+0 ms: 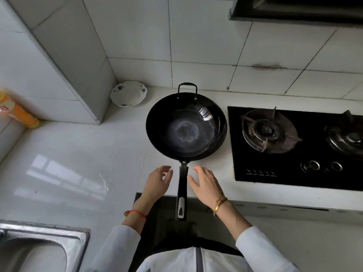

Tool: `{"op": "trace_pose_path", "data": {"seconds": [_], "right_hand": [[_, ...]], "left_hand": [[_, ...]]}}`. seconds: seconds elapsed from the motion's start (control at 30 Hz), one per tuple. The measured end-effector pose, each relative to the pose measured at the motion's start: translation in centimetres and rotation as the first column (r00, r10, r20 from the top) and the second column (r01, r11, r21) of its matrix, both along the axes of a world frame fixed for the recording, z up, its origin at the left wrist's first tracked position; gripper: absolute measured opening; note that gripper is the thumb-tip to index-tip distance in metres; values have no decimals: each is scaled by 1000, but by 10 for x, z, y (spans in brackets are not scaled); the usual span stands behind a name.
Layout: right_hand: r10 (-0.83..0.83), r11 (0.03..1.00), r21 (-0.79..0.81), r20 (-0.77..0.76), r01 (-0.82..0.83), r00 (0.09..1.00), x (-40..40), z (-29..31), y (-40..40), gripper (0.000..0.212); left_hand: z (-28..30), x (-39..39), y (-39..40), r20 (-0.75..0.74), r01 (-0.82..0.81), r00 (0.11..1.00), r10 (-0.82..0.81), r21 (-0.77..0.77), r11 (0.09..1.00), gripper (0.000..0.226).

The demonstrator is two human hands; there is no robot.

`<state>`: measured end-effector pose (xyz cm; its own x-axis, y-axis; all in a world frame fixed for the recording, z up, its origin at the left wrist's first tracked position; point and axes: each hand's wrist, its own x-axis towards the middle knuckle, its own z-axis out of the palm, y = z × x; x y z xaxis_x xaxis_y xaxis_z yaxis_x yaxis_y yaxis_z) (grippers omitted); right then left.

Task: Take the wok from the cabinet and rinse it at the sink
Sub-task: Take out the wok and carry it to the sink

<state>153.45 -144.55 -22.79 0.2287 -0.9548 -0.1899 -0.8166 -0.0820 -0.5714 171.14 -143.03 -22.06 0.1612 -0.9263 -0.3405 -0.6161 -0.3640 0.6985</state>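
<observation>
Black round metal wok (pixel 186 128) is sitting on the white glossy countertop (pixel 78 165), long black handle (pixel 181 191) overhanging the front edge. Left hand (pixel 159 182) and right hand (pixel 205 183) are hovering open either side of it, not touching. Black glass gas hob (pixel 294 173) just right; stainless steel sink (pixel 39 250) lower left; white floral plate (pixel 128 93) leaning in the corner.

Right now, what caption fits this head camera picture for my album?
Black wok on the white counter beside the gas stove, left hand and right hand open beside its handle.
</observation>
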Motion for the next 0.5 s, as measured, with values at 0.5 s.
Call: {"op": "trace_pose_path", "data": {"seconds": [0.5], "right_hand": [[-358, 872, 345, -30, 346, 933, 66, -13, 9, 32]], "left_hand": [[-19, -22, -23, -492, 94, 863, 113, 375, 922, 49]]}}
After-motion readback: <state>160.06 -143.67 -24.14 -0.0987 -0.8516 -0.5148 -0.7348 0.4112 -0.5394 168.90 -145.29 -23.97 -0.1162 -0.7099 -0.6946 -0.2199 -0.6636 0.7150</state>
